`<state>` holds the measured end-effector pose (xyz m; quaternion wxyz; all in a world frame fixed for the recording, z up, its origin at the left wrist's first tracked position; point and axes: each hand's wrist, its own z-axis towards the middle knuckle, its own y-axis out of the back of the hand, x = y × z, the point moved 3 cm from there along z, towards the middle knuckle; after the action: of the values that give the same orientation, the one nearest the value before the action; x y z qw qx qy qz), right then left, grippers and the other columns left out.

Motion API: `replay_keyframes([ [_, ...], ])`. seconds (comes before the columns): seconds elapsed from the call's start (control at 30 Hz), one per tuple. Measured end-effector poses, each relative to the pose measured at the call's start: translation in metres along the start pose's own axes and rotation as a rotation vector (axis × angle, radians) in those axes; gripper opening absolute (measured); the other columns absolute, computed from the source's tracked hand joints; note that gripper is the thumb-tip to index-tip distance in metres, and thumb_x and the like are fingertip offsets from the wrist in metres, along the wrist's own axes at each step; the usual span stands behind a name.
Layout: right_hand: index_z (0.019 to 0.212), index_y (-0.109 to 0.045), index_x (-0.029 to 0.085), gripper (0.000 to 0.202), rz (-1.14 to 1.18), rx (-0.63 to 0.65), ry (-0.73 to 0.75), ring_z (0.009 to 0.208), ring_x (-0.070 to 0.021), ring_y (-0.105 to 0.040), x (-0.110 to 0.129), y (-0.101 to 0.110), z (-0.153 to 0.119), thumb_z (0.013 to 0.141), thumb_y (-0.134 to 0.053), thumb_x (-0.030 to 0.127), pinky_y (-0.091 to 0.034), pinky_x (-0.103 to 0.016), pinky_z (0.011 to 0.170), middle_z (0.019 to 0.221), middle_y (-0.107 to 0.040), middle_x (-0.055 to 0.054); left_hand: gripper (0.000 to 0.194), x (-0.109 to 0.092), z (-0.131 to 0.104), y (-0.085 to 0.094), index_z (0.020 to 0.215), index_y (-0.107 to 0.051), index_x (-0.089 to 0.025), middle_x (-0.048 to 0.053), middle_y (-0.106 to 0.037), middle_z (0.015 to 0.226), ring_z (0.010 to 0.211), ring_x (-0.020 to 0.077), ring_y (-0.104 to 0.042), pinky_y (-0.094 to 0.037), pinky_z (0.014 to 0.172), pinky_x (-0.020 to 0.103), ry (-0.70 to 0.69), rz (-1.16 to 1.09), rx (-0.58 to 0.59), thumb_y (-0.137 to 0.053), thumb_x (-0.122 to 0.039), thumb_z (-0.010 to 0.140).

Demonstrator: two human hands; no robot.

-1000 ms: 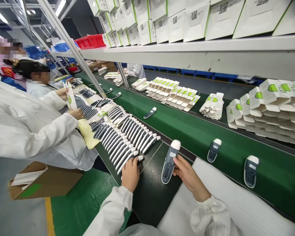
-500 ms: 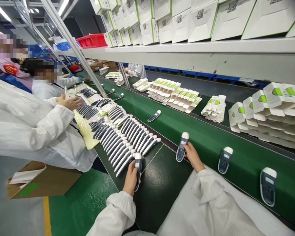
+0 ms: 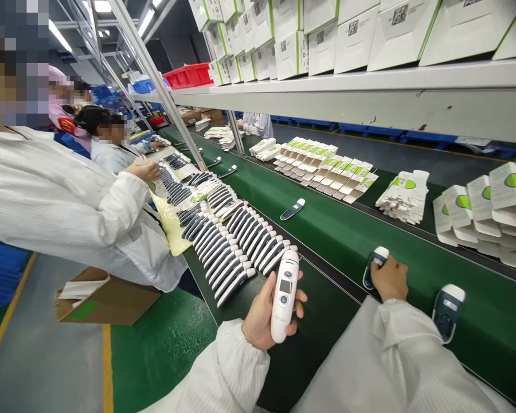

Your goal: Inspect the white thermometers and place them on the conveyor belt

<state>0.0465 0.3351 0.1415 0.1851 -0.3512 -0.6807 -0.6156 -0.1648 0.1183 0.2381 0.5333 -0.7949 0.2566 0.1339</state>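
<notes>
My left hand (image 3: 262, 312) holds a white thermometer-like device (image 3: 284, 295) upright, its small screen and buttons facing me, above the dark work surface. My right hand (image 3: 390, 278) rests on the green conveyor belt (image 3: 339, 229), fingers closed around another device (image 3: 373, 267) that lies back side up with its white tip pointing away. Just left of my left hand lie rows of the same devices (image 3: 232, 246), packed side by side.
One more device (image 3: 447, 310) lies on the belt to the right, another (image 3: 293, 209) further up. Folded white-green cartons (image 3: 327, 169) and stacked boxes (image 3: 481, 212) line the far side. A person in a white coat (image 3: 60, 201) works at my left. A cardboard box (image 3: 107, 295) sits on the floor.
My left hand picked a device from the end of the rows and raised it face up. My right hand set its device down on the belt, still on it. The belt's devices moved left.
</notes>
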Motion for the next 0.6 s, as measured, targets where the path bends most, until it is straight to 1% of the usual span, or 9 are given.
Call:
replay_keyframes([
  [0.03,0.129,-0.043,0.005,0.056,0.014,0.002,0.034,0.123,-0.042,-0.039,0.005,0.002,-0.009,0.081,-0.042,0.033,-0.031,-0.055,0.099,0.135,-0.035,-0.03,0.052,0.0,0.001,-0.001,0.12,-0.054,-0.015,0.007,-0.063,0.079,0.058,0.0134,-0.059,-0.038,0.033,0.016,-0.001,0.011,-0.013,-0.036,-0.055,0.09],
  [0.1,0.117,-0.054,0.014,0.044,0.067,0.079,0.131,0.108,-0.0331,-0.054,0.019,0.0,-0.035,0.081,-0.044,0.037,-0.039,-0.046,0.094,0.124,-0.05,-0.02,0.048,0.001,0.004,-0.001,0.118,-0.055,-0.016,0.007,-0.063,0.082,0.061,0.014,-0.059,-0.038,0.034,0.016,-0.02,0.037,-0.07,-0.037,-0.051,0.09],
  [0.17,0.104,-0.059,0.02,0.036,0.216,0.286,0.241,0.088,-0.0238,-0.062,0.037,-0.009,-0.072,0.082,-0.045,0.045,-0.048,-0.036,0.076,0.103,-0.062,-0.01,0.042,0.003,0.007,0.001,0.115,-0.057,-0.016,0.008,-0.063,0.089,0.069,0.0152,-0.06,-0.039,0.036,0.017,-0.066,0.069,-0.177,-0.043,-0.046,0.089],
  [0.2,0.104,-0.058,0.021,0.039,0.36,0.446,0.292,0.083,-0.0227,-0.062,0.047,-0.015,-0.094,0.082,-0.045,0.051,-0.048,-0.033,0.064,0.099,-0.064,-0.009,0.037,0.005,0.007,0.002,0.113,-0.058,-0.017,0.008,-0.063,0.092,0.074,0.0155,-0.061,-0.04,0.039,0.017,-0.102,0.095,-0.225,-0.048,-0.042,0.087],
  [0.27,0.111,-0.053,0.023,0.046,0.606,0.731,0.351,0.083,-0.0224,-0.062,0.064,-0.024,-0.135,0.079,-0.051,0.056,-0.044,-0.029,0.053,0.103,-0.063,-0.008,0.034,0.01,0.008,0.001,0.115,-0.057,-0.019,0.005,-0.063,0.095,0.078,0.0147,-0.06,-0.044,0.048,0.019,-0.18,0.158,-0.261,-0.057,-0.03,0.082],
  [0.3,0.111,-0.053,0.024,0.045,0.683,0.813,0.359,0.08,-0.0209,-0.061,0.071,-0.027,-0.152,0.078,-0.054,0.055,-0.042,-0.027,0.051,0.101,-0.063,-0.007,0.037,0.013,0.008,0.001,0.117,-0.057,-0.021,0.004,-0.063,0.095,0.077,0.0141,-0.06,-0.046,0.054,0.02,-0.206,0.189,-0.242,-0.06,-0.026,0.08],
  [0.4,0.104,-0.056,0.024,0.037,0.809,0.905,0.306,0.062,-0.0133,-0.053,0.081,-0.028,-0.178,0.079,-0.059,0.05,-0.04,-0.025,0.051,0.083,-0.061,-0.001,0.04,0.016,0.009,0.007,0.119,-0.056,-0.02,0.006,-0.065,0.094,0.076,0.0161,-0.061,-0.048,0.067,0.027,-0.212,0.304,-0.176,-0.059,-0.032,0.081],
  [0.5,0.098,-0.058,0.024,0.034,0.897,0.939,0.208,0.055,-0.0104,-0.045,0.081,-0.023,-0.179,0.078,-0.061,0.05,-0.037,-0.024,0.05,0.071,-0.056,0.003,0.04,-0.004,0.006,0.032,0.109,-0.061,-0.018,0.009,-0.064,0.1,0.087,0.0212,-0.06,-0.047,0.07,0.031,-0.347,0.686,-0.349,-0.055,-0.046,0.081],
  [0.6,0.099,-0.059,0.024,0.034,0.954,0.92,0.158,0.06,-0.0108,-0.048,0.077,-0.017,-0.173,0.078,-0.061,0.05,-0.037,-0.024,0.051,0.085,-0.062,-0.001,0.037,-0.028,-0.002,0.054,0.098,-0.062,-0.018,0.008,-0.061,0.1,0.097,0.0227,-0.056,-0.045,0.083,0.034,-0.519,0.988,-0.523,-0.063,-0.045,0.073],
])
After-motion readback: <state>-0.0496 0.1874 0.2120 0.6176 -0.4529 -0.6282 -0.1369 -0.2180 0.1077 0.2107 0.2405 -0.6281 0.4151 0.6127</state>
